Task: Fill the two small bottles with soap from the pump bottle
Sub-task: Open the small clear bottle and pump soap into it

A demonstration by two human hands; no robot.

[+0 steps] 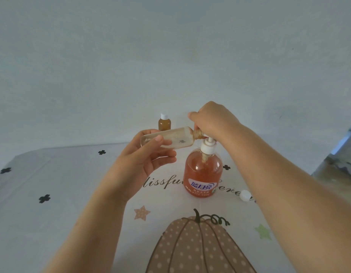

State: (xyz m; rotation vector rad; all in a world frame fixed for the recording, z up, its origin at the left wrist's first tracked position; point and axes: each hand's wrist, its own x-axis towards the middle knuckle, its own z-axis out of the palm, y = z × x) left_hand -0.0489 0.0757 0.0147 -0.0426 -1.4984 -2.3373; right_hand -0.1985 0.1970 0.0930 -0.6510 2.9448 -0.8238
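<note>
Bench (72, 194) under a printed cloth with a pumpkin and stars. Pump bottle (202, 174) stands upright near the middle, orange soap up to the shoulder; it is set on the bench, I judge, so it can be pressed from above. Right hand (212, 119) sits over the pump head, fingers curled down round it, grip closed on the head, placed to press. Left hand (143, 160) holds the clear small bottle (170, 139) by its base end, thumb on top, fingers beneath, grip wrapped round it. That bottle lies almost on its side in the air, neck brought up against the spout, seemingly so soap goes straight in. Little soap inside as far as I can tell; a brownish film near the neck. Second small bottle (164, 123) stands at the back, well apart, white-capped and dark with soap; it looks finished and parked clear. Loose white cap (245, 195) lies on the bench right of the pump bottle, likely the open bottle's, within reach for closing.
</note>
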